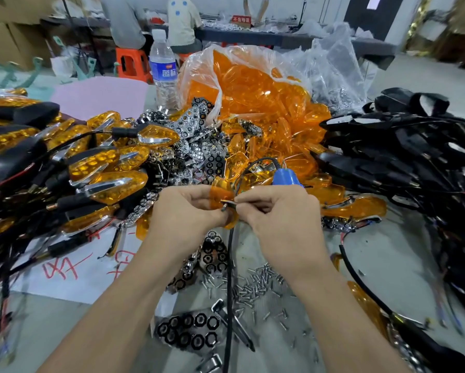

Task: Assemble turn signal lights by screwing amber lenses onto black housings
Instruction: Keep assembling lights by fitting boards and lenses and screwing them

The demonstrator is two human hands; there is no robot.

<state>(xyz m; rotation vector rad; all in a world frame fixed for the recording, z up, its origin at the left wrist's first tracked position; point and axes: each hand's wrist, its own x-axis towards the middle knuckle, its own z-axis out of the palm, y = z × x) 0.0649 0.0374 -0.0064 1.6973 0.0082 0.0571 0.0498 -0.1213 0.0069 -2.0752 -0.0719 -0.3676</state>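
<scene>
My left hand (185, 208) grips an amber lens (220, 191) at the middle of the table, fingers curled round it. My right hand (277, 211) pinches a small metal part (227, 203) against that lens. A black cable (230, 265) hangs down from between the hands. Just behind my right hand lies a blue-handled tool (286, 177). Loose screws (255, 284) are scattered on the table below my hands. Whether a black housing sits under the lens is hidden by my fingers.
Finished amber lights with cables (91, 162) are piled at the left. A plastic bag of amber lenses (252, 90) stands behind, with chrome reflector inserts (193, 146) in front. Black housings (403, 146) heap up on the right. A water bottle (163, 68) stands at the back.
</scene>
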